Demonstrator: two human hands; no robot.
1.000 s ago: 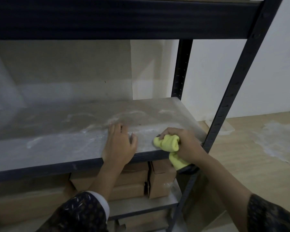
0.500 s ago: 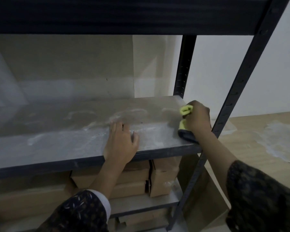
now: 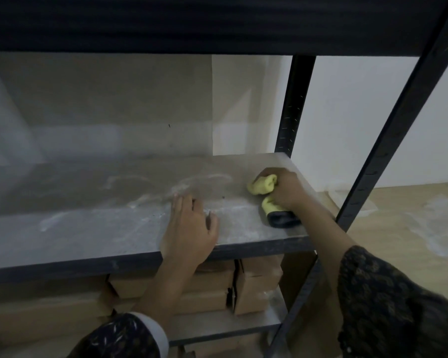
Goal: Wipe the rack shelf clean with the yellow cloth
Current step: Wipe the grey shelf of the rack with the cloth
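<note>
Now the yellow cloth (image 3: 263,186) is being grasped by the curled fingers of the right hand (image 3: 286,191) and pressed on the rack shelf (image 3: 88,223) toward 3 o'clock. The left hand (image 3: 189,228) is being laid flat, fingers released, at 6 o'clock, probably for bracing.

Nothing legible there; no word, number or brand could be read on the rack shelf (image 3: 114,228); the cardboard boxes (image 3: 256,288) beneath it showed only plain, dim faces; any small print on them was too blurred to tell.
</note>
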